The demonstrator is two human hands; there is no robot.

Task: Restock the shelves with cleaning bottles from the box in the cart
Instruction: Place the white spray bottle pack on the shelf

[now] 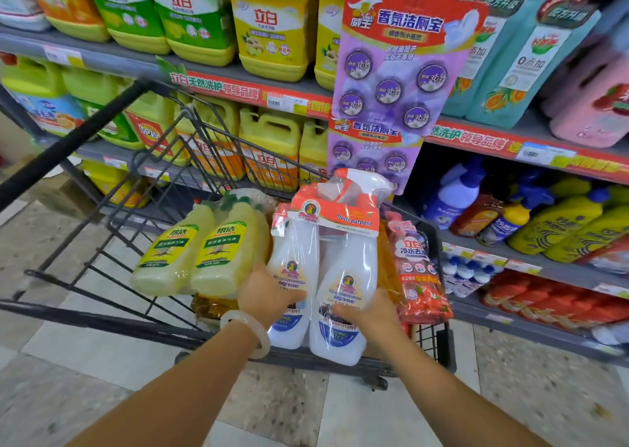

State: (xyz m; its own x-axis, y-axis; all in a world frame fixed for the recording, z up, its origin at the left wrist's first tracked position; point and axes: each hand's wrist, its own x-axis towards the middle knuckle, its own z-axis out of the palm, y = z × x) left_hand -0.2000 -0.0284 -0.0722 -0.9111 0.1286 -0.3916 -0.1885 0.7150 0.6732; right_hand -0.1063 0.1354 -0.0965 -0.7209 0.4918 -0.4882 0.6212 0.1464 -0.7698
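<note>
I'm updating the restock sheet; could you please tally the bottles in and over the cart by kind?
White degreaser spray bottles, one wrapped pack held by left hand and right hand: 2
Yellow detergent bottles, clearly visible: 2
Red pouch: 1
Total: 5

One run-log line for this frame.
both hands grip degreaser twin-pack | left hand | right hand | above cart | not shelved
</note>
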